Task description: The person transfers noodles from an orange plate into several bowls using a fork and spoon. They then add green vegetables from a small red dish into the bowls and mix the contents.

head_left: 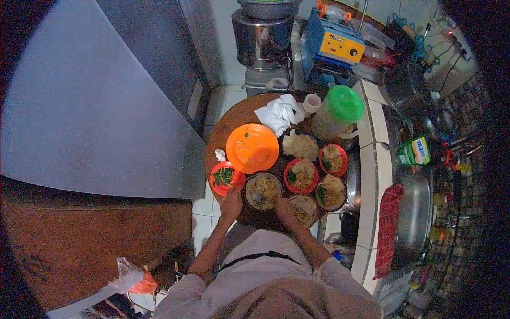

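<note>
A bowl of noodles [264, 186] stands near the front edge of the round table, between my hands. My right hand [285, 207] is closed at its right rim, on what looks like a spoon [260, 198] whose greyish end lies in the noodles. My left hand [231, 205] is at the lower rim of a red plate of green leaves [223, 177], its fingers mostly hidden behind the back of the hand. Right of the noodle bowl are a red bowl [302, 176] with noodles and greens, and another filled bowl [303, 209] partly covered by my right forearm.
A large orange plate [252, 149] lies behind the noodle bowl. Further back are white plastic bags [277, 114], a white cup [312, 102] and a green-lidded container [344, 103]. More filled bowls [330, 192] stand at right, beside a tiled ledge [375, 175].
</note>
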Available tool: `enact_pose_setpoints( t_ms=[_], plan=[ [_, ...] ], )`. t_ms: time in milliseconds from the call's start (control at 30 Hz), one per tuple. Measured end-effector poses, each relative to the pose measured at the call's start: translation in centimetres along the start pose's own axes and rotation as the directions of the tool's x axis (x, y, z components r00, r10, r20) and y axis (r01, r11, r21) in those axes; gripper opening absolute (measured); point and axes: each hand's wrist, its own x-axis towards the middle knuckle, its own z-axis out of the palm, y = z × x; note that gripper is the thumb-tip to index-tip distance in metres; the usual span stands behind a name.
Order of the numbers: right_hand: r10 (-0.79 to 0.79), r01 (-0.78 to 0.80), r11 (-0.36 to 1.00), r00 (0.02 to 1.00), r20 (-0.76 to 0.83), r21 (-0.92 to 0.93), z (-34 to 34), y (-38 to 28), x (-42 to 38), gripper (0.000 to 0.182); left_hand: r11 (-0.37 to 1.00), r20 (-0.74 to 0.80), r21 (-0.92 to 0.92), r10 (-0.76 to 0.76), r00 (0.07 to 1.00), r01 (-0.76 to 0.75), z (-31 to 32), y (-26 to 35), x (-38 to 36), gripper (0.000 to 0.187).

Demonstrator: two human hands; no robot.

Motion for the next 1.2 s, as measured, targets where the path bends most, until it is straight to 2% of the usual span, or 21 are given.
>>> enact_pose_setpoints(
  t_ms=[100,200,300,367,400,467,500,600,667,700,733,767,800,867,900,967,1000,1067,1100,1167,1200],
  plan=[
    [0.043,-0.040,0.996,0.998,0.038,-0.084,1.0,1.2,1.0,0.022,0.998,0.018,-0.050,-0.025,1.000,0.026,0.1,-0.3,0.0,0.020],
    [-0.083,0.082,0.989,0.996,-0.010,-0.122,-2.4,1.0,0.3,0.025,0.998,0.057,-0.027,-0.048,0.997,0.050,-0.4,-0.1,0.3,0.021],
    [-0.019,0.017,0.998,0.999,0.047,0.060,-8.8,-1.2,-1.1,0.028,0.996,-0.014,-0.082,-0.029,0.999,0.028,-1.1,0.3,0.3,0.022],
    [-0.060,0.084,0.983,0.987,-0.147,0.166,-9.0,-0.3,-0.8,0.029,0.996,0.039,-0.067,-0.061,0.997,0.063,-1.7,0.6,0.7,0.023],
    [-0.057,0.082,0.983,0.987,-0.150,0.165,-9.9,-0.6,-0.7,0.029,0.994,0.097,-0.048,-0.096,0.991,0.101,-1.9,0.7,0.9,0.025],
    [0.163,-0.166,0.973,0.986,0.032,0.160,-13.1,-2.2,-0.6,0.030,0.993,0.085,-0.055,-0.097,0.992,0.101,-2.0,0.6,1.2,0.027],
    [0.166,-0.169,0.972,0.986,0.028,0.162,-13.8,-2.5,-0.5,0.030,0.992,0.075,-0.060,-0.102,0.992,0.107,-1.9,0.4,1.3,0.030],
    [0.166,-0.151,0.966,0.985,-0.052,0.211,-14.9,-2.9,0.3,0.027,0.989,-0.050,-0.150,-0.012,0.999,0.005,-0.8,-1.0,1.8,0.029],
    [0.022,0.031,0.968,0.978,-0.209,0.248,-15.3,-3.1,1.1,0.026,0.997,-0.063,-0.074,0.007,0.998,-0.011,-0.8,-1.2,2.3,0.028],
    [0.020,0.034,0.969,0.977,-0.211,0.247,-14.1,-2.3,2.5,0.026,1.000,-0.074,0.003,0.024,0.997,-0.024,-0.9,-1.3,2.7,0.029],
    [-0.078,0.171,0.949,0.941,-0.329,0.264,-11.7,-0.5,4.6,0.027,1.000,-0.077,0.003,0.024,0.997,-0.024,-0.9,-1.5,3.0,0.029],
    [-0.166,0.306,0.915,0.880,-0.445,0.264,-10.5,0.4,6.1,0.029,0.999,-0.122,-0.045,0.013,0.993,-0.019,-0.8,-1.8,3.3,0.029],
    [-0.167,0.307,0.914,0.879,-0.447,0.263,-11.5,-0.5,6.5,0.029,0.995,-0.165,-0.094,0.001,0.986,-0.016,-0.6,-2.2,3.6,0.028],
    [0.050,-0.014,0.980,0.983,-0.178,0.200,-14.8,-2.8,7.1,0.031,0.996,-0.204,-0.068,0.048,0.978,-0.063,0.1,-3.4,3.8,0.028],
    [0.052,-0.015,0.981,0.981,-0.185,0.196,-14.8,-2.5,7.9,0.031,0.993,-0.242,-0.042,0.093,0.966,-0.106,-0.1,-3.5,4.4,0.028],
    [-0.233,0.385,0.910,0.781,-0.580,0.152,-14.0,-2.0,9.7,0.031,0.993,-0.187,-0.105,0.040,0.982,-0.061,-0.1,-3.7,5.8,0.028],
    [-0.236,0.387,0.910,0.781,-0.579,0.151,-13.3,-1.6,11.0,0.031,0.988,-0.121,-0.156,-0.018,0.993,-0.001,-0.2,-3.8,6.0,0.028],
    [-0.060,0.006,0.978,0.966,-0.251,-0.208,-10.7,-0.7,14.7,0.030,0.985,-0.142,-0.170,-0.002,0.990,-0.023,0.8,-4.9,7.2,0.028],
    [-0.063,0.010,0.978,0.966,-0.249,-0.208,-5.0,4.1,17.9,0.030,0.982,-0.169,-0.185,0.017,0.986,-0.049,1.1,-5.3,7.8,0.029],
    [-0.143,0.037,0.976,0.852,-0.503,-0.214,4.7,10.4,26.1,0.030,0.981,-0.176,-0.191,-0.008,0.984,-0.026,0.6,-5.4,8.6,0.029],
    [-0.145,0.040,0.976,0.854,-0.499,-0.214,0.7,7.8,23.2,0.030,0.980,-0.184,-0.198,-0.030,0.983,-0.008,0.2,-5.2,8.9,0.029]
  ],
)
